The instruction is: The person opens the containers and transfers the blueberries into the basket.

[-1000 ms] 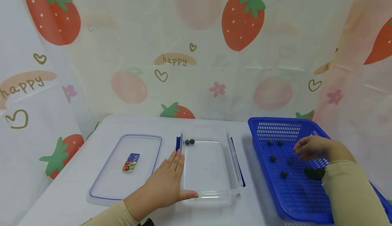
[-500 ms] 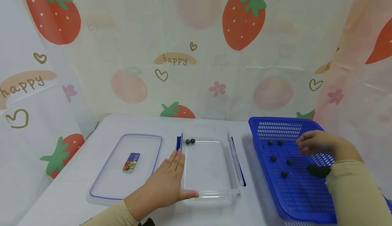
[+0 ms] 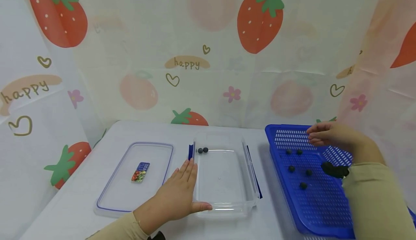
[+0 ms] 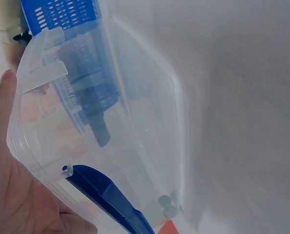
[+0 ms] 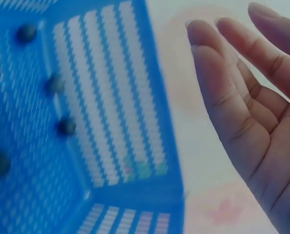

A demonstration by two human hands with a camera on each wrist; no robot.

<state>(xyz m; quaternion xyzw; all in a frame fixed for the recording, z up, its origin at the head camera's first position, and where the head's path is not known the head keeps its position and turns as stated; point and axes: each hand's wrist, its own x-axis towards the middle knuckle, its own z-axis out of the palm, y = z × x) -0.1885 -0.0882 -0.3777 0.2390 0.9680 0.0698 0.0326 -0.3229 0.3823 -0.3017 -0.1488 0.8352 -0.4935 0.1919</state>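
Observation:
My left hand (image 3: pixel 177 193) lies with straight fingers along the left side of a clear plastic container (image 3: pixel 219 182), its thumb at the near rim. Two dark round balls that look like blueberries (image 3: pixel 200 150) sit in the container's far left corner. Over the far right part of a blue perforated basket (image 3: pixel 321 207), my right hand (image 3: pixel 334 135) hovers with loosely bent fingers. Nothing shows between those fingers (image 5: pixel 216 80) in the right wrist view. Several more dark balls (image 3: pixel 308 172) lie on the basket floor, apart from the hand.
A clear lid (image 3: pixel 120 196) with a blue seal and a colourful label (image 3: pixel 140 171) lies left of the container. Blue side latches (image 4: pixel 106 192) hang from the container. A printed curtain (image 3: pixel 195 34) closes off the back of the white table (image 3: pixel 182 131).
My right hand has lifted up and toward the back of the basket, a little to the left at the end. The left hand stays in place at the container.

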